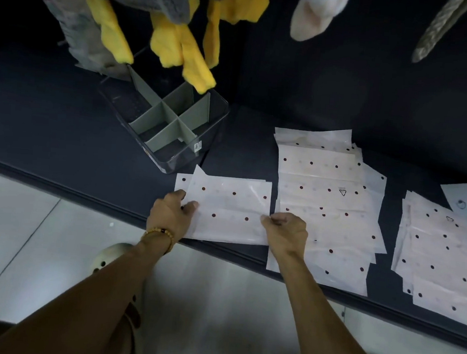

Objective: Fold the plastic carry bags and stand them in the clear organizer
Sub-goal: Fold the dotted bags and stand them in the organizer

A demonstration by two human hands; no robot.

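Note:
A white plastic carry bag [230,207] with dark red dots lies flat near the front edge of the dark shelf. My left hand [172,214] pinches its left edge between thumb and fingers. At the bag's right edge, my right hand [287,230] pinches a fold. The clear organizer [172,121], with grey cross dividers, stands just behind the bag to the left; its compartments look bare. A stack of flat dotted bags [328,201] lies to the right, and another stack [441,254] further right.
Yellow and grey cloths [178,41] hang above the organizer. A pale cloth [315,13] hangs at the top right. The dark shelf [63,124] ends in a front edge over a light tiled floor [13,229].

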